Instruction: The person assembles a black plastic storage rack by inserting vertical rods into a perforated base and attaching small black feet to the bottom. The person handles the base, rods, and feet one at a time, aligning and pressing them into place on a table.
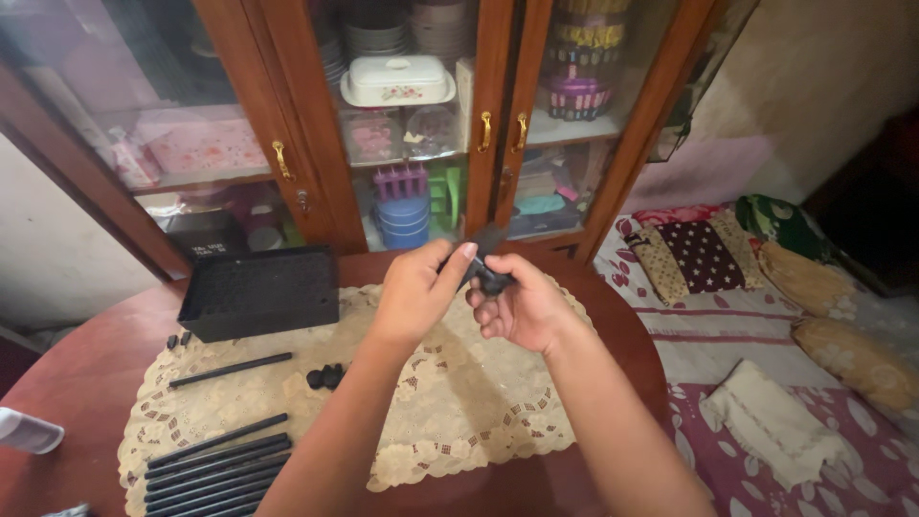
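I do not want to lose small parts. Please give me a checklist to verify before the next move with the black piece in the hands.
1. Left hand grips the black piece: ok.
2. Right hand supports it from below: ok.
3. How the piece's parts fit together: cannot tell, fingers hide it.
4. Rods lie together on the lace mat: ok.
5. Small connectors rest on the mat: ok.
6. Black tray sits flat on the table: ok.
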